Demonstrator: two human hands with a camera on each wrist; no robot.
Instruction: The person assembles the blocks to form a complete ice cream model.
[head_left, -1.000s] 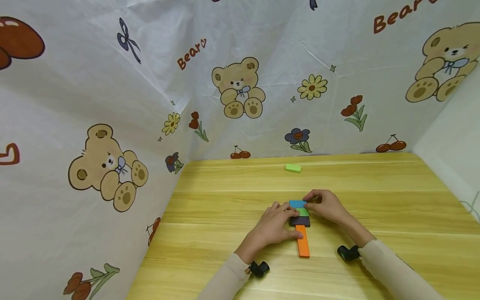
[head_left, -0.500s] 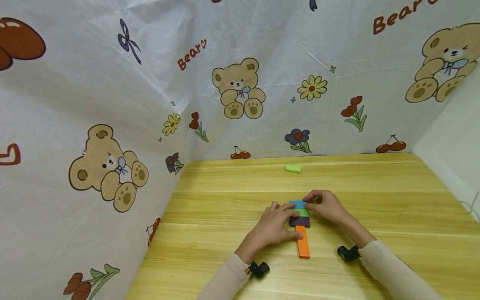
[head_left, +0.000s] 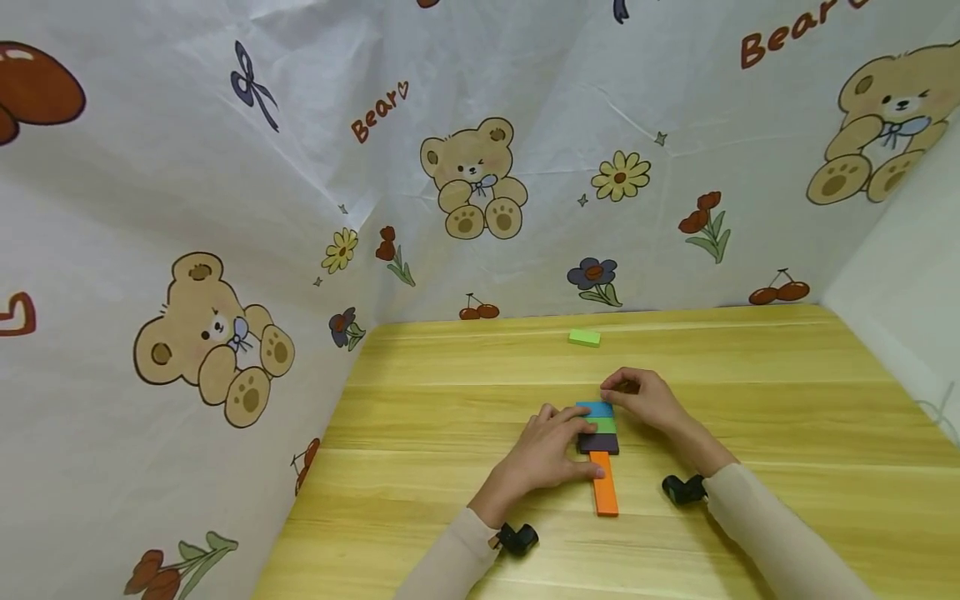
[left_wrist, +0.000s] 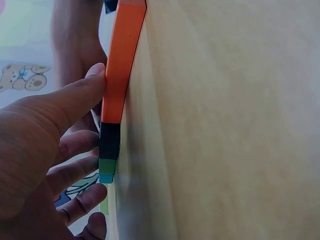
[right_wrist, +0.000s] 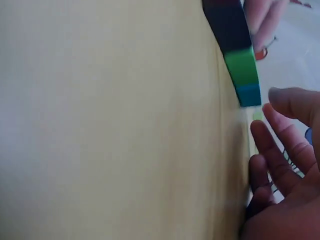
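Flat on the table, a blue block (head_left: pixel 602 410), a green block (head_left: pixel 606 426) and a dark block (head_left: pixel 600 444) lie in a row, with a long orange block (head_left: pixel 604 497) running down from the dark one. My left hand (head_left: pixel 542 457) rests on them from the left: its fingertips reach over the blue and green blocks, and its thumb (left_wrist: pixel 95 75) touches the orange block. Just past the blue block's far right corner is my right hand (head_left: pixel 651 405). In the right wrist view a gap separates its loosely bent fingers (right_wrist: pixel 267 137) from the blue block's end, and nothing sits between them.
A light green block (head_left: pixel 584 337) lies alone near the table's back edge. White cloth (head_left: pixel 480 275) printed with bears and flowers hangs behind the wooden table (head_left: pixel 435 500) and along its left side. A small black camera (head_left: pixel 517 539) is strapped at each wrist.
My right hand has left the blue block's right edge and shifted slightly up and away. The left hand and the blocks stay in place.
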